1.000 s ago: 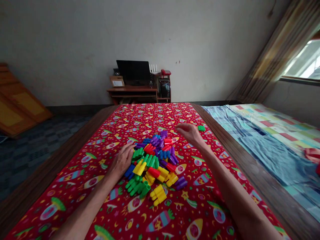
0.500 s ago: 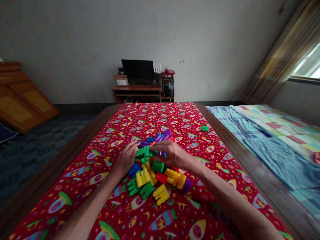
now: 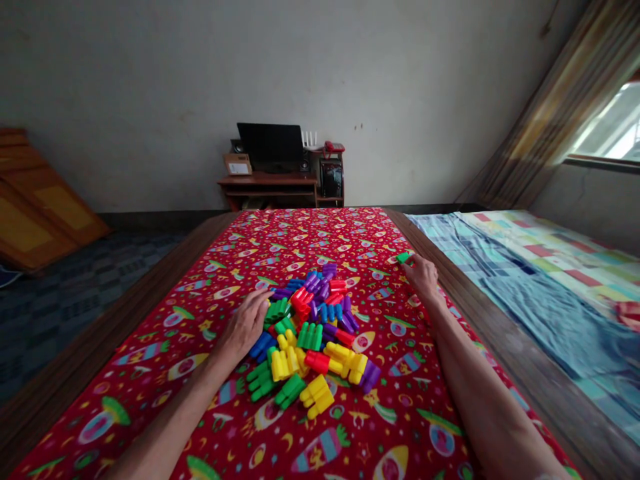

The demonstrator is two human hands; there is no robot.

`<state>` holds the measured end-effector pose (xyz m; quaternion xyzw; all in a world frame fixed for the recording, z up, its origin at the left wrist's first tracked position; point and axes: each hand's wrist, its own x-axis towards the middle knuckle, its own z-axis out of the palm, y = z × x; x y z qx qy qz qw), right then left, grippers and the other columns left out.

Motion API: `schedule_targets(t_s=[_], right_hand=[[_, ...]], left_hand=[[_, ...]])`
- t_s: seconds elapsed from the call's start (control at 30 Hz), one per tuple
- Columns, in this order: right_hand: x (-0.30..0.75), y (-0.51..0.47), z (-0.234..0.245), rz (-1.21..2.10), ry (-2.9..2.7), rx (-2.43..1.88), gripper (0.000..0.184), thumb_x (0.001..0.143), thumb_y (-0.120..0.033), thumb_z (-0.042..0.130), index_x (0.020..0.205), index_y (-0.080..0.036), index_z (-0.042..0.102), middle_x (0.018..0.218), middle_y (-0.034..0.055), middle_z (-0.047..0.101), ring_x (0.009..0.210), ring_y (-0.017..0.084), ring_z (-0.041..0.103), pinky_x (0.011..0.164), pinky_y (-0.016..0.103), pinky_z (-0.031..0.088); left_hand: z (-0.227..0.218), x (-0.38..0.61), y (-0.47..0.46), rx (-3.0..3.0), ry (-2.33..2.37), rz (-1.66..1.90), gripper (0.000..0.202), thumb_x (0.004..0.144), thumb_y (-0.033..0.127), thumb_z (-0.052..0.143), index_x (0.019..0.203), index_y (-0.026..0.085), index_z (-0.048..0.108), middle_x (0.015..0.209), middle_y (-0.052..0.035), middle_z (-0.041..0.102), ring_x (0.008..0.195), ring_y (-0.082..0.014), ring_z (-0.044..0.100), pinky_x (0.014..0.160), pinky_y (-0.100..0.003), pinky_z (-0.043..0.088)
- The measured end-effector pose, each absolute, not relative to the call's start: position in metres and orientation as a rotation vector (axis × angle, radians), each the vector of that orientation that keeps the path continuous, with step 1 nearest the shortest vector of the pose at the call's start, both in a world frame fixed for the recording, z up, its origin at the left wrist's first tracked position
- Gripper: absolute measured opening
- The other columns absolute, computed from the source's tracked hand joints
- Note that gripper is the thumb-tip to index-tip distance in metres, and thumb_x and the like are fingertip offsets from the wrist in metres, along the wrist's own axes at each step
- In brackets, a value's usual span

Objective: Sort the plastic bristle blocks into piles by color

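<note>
Right hand [image 3: 423, 275] at lone green plastic block [image 3: 403, 257], well right of multicoloured plastic block pile [image 3: 311, 337] on red rocket-print cloth [image 3: 320, 230]; cannot tell whether grip grasps it. Left hand [image 3: 249, 319] beside pile, fingers loosely curled, hold unclear. Apparent step: securing lone block; next move needs firm pinch.

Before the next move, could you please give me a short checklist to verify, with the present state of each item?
1. Right hand at the lone green block: ok, its fingers are right at it.
2. Firm grip on that block: cannot tell, the hand hides part of it.
3. Left hand by the block pile: ok, at the pile's left side.
4. Left hand holding a block: cannot tell, its underside is hidden.
5. All blocks together: not ok, the lone green block lies apart, to the right.
6. Pile within the edges of the red cloth: ok.
</note>
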<state>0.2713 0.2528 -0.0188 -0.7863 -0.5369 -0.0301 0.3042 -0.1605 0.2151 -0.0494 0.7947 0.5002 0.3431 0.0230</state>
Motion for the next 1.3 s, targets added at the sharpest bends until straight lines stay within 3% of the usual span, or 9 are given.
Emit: schedule_targets(t_s=[0.23,0.4,0.53,0.63,0.73,0.83,1.03,1.13,1.3], right_hand=[[0.256,0.253,-0.003,-0.112,-1.434,-1.879,0.026,0.081,-0.03,0.056,0.095,-0.016,0.073,0.093,0.0132,0.073,0.092,0.027,0.066,0.08,0.034,0.045],[0.176,0.232,0.027,0.21,-1.903,-1.348,0.026,0.089,-0.028,0.052,0.103,-0.017,0.071,0.081,0.0062,0.074,0.07,0.016,0.067,0.066,0.024,0.046],[0.115,0.209,0.018,0.338,-2.322,-0.918,0.033,0.091,-0.035,0.056,0.118,-0.018,0.065,0.111,0.0123,0.069,0.1,0.021,0.065,0.084,0.031,0.049],[0.1,0.208,0.002,0.294,-2.296,-0.954,0.042,0.092,-0.039,0.053,0.127,-0.016,0.06,0.128,0.0175,0.06,0.121,0.026,0.054,0.098,0.039,0.044],[0.108,0.22,-0.006,0.432,-2.174,-1.037,0.037,0.097,-0.036,0.043,0.125,-0.019,0.061,0.116,0.0118,0.068,0.107,0.022,0.064,0.09,0.033,0.049],[0.123,0.241,-0.007,0.421,-2.015,-1.161,0.031,0.095,-0.025,0.046,0.119,-0.019,0.065,0.104,0.0094,0.073,0.092,0.02,0.069,0.08,0.03,0.052],[0.136,0.286,-0.007,0.34,-2.311,-1.161,0.041,0.075,-0.003,0.058,0.111,-0.019,0.07,0.11,0.0086,0.072,0.1,0.022,0.067,0.084,0.028,0.05],[0.137,0.296,-0.012,0.398,-2.4,-1.142,0.039,0.076,-0.004,0.057,0.108,-0.021,0.071,0.101,0.0046,0.074,0.094,0.019,0.068,0.078,0.024,0.049],[0.146,0.303,-0.02,0.139,-2.096,-1.591,0.026,0.08,-0.015,0.062,0.105,-0.018,0.071,0.098,0.0078,0.074,0.091,0.019,0.067,0.077,0.023,0.046]], left_hand=[[-0.051,-0.161,0.216,2.469,1.54,1.058,0.043,0.095,0.038,0.028,0.114,0.019,0.062,0.121,-0.0116,0.063,0.117,-0.0254,0.058,0.104,-0.044,0.046],[-0.052,-0.16,0.214,2.447,1.557,1.074,0.046,0.096,0.041,0.026,0.114,0.017,0.061,0.122,-0.0126,0.062,0.118,-0.0253,0.057,0.105,-0.045,0.045],[-0.052,-0.16,0.213,2.455,1.549,1.073,0.045,0.097,0.042,0.026,0.115,0.018,0.061,0.122,-0.0119,0.062,0.119,-0.0245,0.057,0.105,-0.045,0.045],[-0.054,-0.16,0.214,2.465,1.548,1.082,0.044,0.098,0.039,0.027,0.116,0.018,0.06,0.122,-0.0116,0.062,0.119,-0.0237,0.056,0.106,-0.043,0.044],[-0.056,-0.161,0.215,2.469,1.557,1.091,0.043,0.098,0.038,0.027,0.117,0.018,0.06,0.122,-0.0117,0.062,0.118,-0.0235,0.057,0.105,-0.042,0.045],[-0.057,-0.161,0.215,2.466,1.559,1.094,0.044,0.098,0.038,0.027,0.116,0.016,0.061,0.121,-0.0126,0.062,0.116,-0.0241,0.058,0.105,-0.043,0.045],[-0.055,-0.16,0.214,2.455,1.575,1.092,0.046,0.098,0.04,0.026,0.115,0.017,0.061,0.121,-0.0126,0.062,0.116,-0.0238,0.059,0.103,-0.042,0.047],[-0.056,-0.16,0.214,2.451,1.594,1.086,0.046,0.098,0.04,0.025,0.116,0.017,0.061,0.12,-0.0125,0.063,0.114,-0.0237,0.06,0.101,-0.042,0.048],[-0.057,-0.161,0.213,2.456,1.588,1.097,0.046,0.098,0.039,0.026,0.117,0.017,0.061,0.122,-0.012,0.062,0.116,-0.0232,0.059,0.103,-0.041,0.047]])
